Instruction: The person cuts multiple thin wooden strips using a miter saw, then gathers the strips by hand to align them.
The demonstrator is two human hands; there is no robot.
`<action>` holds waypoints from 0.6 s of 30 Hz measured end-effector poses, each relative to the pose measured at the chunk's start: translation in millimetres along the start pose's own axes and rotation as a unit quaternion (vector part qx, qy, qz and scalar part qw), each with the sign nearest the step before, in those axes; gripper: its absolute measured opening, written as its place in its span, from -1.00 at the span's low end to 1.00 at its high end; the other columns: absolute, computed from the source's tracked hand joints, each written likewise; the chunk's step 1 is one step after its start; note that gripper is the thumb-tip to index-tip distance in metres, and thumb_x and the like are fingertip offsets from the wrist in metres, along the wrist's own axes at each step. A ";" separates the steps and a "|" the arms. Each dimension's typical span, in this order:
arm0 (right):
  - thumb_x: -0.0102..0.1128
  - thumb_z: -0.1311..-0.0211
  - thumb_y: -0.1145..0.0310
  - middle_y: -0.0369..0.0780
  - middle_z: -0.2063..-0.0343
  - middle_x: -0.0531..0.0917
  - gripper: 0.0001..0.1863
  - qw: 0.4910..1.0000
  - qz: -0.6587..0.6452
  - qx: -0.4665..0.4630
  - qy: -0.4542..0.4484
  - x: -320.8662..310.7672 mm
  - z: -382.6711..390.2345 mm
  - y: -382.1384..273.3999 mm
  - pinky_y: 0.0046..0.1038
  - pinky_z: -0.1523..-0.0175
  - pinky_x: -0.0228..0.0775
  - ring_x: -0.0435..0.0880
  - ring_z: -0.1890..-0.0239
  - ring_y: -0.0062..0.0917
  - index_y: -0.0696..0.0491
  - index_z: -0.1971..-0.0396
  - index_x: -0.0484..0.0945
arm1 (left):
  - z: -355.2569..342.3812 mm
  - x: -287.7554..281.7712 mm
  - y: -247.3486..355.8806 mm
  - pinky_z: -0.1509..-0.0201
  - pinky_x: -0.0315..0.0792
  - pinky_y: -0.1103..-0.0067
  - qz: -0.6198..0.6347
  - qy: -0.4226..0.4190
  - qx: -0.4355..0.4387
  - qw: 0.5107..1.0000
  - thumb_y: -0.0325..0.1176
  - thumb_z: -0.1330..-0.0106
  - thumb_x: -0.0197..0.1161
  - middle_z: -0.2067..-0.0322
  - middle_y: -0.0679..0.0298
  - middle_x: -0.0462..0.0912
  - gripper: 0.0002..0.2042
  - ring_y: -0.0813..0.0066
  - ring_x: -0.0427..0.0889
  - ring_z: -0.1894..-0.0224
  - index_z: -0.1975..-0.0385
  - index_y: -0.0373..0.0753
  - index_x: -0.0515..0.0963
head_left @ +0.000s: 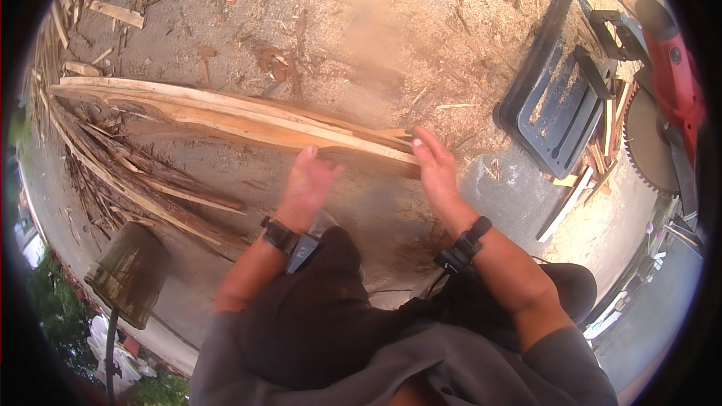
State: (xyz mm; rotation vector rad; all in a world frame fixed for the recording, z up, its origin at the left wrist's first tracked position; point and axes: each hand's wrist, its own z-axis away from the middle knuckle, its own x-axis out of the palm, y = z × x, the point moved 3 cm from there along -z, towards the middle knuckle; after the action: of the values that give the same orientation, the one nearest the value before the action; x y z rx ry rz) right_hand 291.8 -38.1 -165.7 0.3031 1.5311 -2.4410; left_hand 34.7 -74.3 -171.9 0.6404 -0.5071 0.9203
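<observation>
A bundle of long, thin wooden strips lies across the ground in front of me, its right end between my hands. At that end is my right hand, fingers stretched out and resting against the strip ends without wrapping round them. My left hand is at the near edge of the bundle, slightly blurred, with fingers and thumb apart. Its fingertips meet or nearly meet the wood; I cannot tell which. Both wrists carry dark bands.
A red cut-off saw with a toothed round blade and dark base stands on the right, offcuts beside it. Bark-edged strips lie to the left, near a wooden stump. Sawdust covers the ground ahead.
</observation>
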 end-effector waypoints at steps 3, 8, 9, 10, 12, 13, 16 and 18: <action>0.13 -0.33 0.17 -0.05 -0.17 0.52 -0.53 0.999 -0.018 -0.042 -0.013 -2.0 -1.0 7.9 -0.37 -0.33 0.20 0.42 -0.26 -0.35 0.15 -0.12 0.52 | -5.1 -20.5 -6.7 -0.31 0.23 0.15 -0.022 0.004 0.000 1.000 -0.15 -0.34 0.21 0.10 0.30 0.47 -0.68 0.28 0.40 -0.08 0.04 -0.14 0.36; 0.34 -0.07 0.12 0.09 -0.18 0.45 -0.26 0.934 0.330 -0.079 -0.109 -5.2 -23.7 -79.9 -0.28 -0.37 0.17 0.36 -0.28 -0.08 0.22 -0.21 0.38 | 9.7 5.3 1.6 -0.34 0.26 0.25 -0.052 0.019 -0.032 0.998 -0.14 -0.31 0.24 -0.17 0.23 0.43 -0.46 0.30 0.33 -0.29 -0.21 -0.25 0.29; 0.34 -0.07 0.12 0.09 -0.18 0.45 -0.26 0.934 0.324 -0.087 -0.121 7.5 -24.8 -101.5 -0.28 -0.37 0.17 0.36 -0.28 -0.08 0.22 -0.21 0.38 | 10.5 2.1 -1.2 -0.34 0.26 0.25 -0.052 0.028 -0.020 0.998 -0.14 -0.31 0.24 -0.17 0.23 0.43 -0.46 0.30 0.33 -0.29 -0.21 -0.25 0.29; 0.38 -0.02 0.11 0.12 -0.19 0.42 -0.18 0.924 0.312 -0.078 -0.204 28.9 -26.3 -124.9 -0.27 -0.37 0.17 0.35 -0.28 -0.07 0.22 -0.24 0.32 | 10.6 -0.8 -5.6 -0.34 0.27 0.26 -0.009 0.039 -0.056 0.998 -0.14 -0.32 0.24 -0.17 0.22 0.44 -0.46 0.32 0.36 -0.27 -0.21 -0.25 0.29; 0.42 0.04 0.10 0.14 -0.20 0.39 -0.10 0.907 0.300 -0.079 -0.286 62.8 -33.1 -144.5 -0.26 -0.38 0.17 0.34 -0.28 -0.05 0.22 -0.28 0.25 | 15.4 0.7 2.4 -0.33 0.28 0.28 0.032 0.044 -0.082 0.995 -0.15 -0.32 0.23 -0.18 0.21 0.45 -0.46 0.34 0.40 -0.24 -0.21 -0.25 0.29; 0.45 0.11 0.09 0.15 -0.20 0.37 -0.03 0.900 0.256 -0.089 -0.341 77.5 -36.0 -146.8 -0.26 -0.38 0.17 0.34 -0.28 -0.04 0.23 -0.29 0.23 | 24.1 16.3 15.0 -0.32 0.28 0.29 -0.171 -0.008 -0.019 0.985 -0.16 -0.33 0.23 -0.16 0.22 0.46 -0.48 0.34 0.42 -0.22 -0.21 -0.24 0.30; 0.51 0.26 0.10 0.19 -0.19 0.34 0.04 0.887 0.214 -0.092 -0.399 103.3 -47.5 -140.9 -0.26 -0.36 0.19 0.34 -0.25 -0.01 0.24 -0.27 0.24 | 38.2 47.5 34.1 -0.32 0.27 0.31 -0.209 0.041 -0.025 0.977 -0.16 -0.35 0.20 -0.16 0.23 0.47 -0.50 0.35 0.43 -0.21 -0.22 -0.21 0.29; 0.50 0.28 0.13 0.20 -0.12 0.39 0.01 0.872 0.237 -0.078 -0.422 112.9 -48.6 -133.7 -0.26 -0.35 0.20 0.36 -0.22 0.02 0.25 -0.24 0.27 | 31.5 17.0 32.5 -0.32 0.26 0.32 -0.207 0.004 -0.003 0.978 -0.14 -0.37 0.18 -0.16 0.25 0.46 -0.50 0.36 0.42 -0.21 -0.23 -0.20 0.29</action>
State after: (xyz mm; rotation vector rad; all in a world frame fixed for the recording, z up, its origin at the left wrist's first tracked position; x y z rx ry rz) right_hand 145.1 51.2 -106.6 -0.3511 1.0648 -1.6758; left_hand 11.8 -72.1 -129.3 0.7043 -0.3499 0.5281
